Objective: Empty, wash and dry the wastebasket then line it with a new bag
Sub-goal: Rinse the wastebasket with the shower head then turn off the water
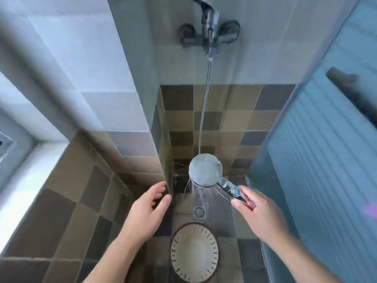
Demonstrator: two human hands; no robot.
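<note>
Right hand: the right hand (260, 213) is nearest the camera and pinches the chrome handle of the shower head (205, 170) between thumb and fingers.
Left hand: the left hand (146, 209) hangs free with fingers loosely spread, holding nothing, just beside the edge of the glass partition (140, 111).
Shower head: its round face points down and thin streams of water fall from it toward the floor.
Wastebasket: the wastebasket (194, 253) stands upright on the tiled floor (61, 221) between the two forearms, its pale inside showing slits round the wall; nothing is seen lying in it.
Drain: a square floor drain (200, 212) sits just beyond the wastebasket.
Hose: the hose (204, 111) runs up to the wall mixer tap (210, 34).
Right side: a frosted blue door (326, 160).
</note>
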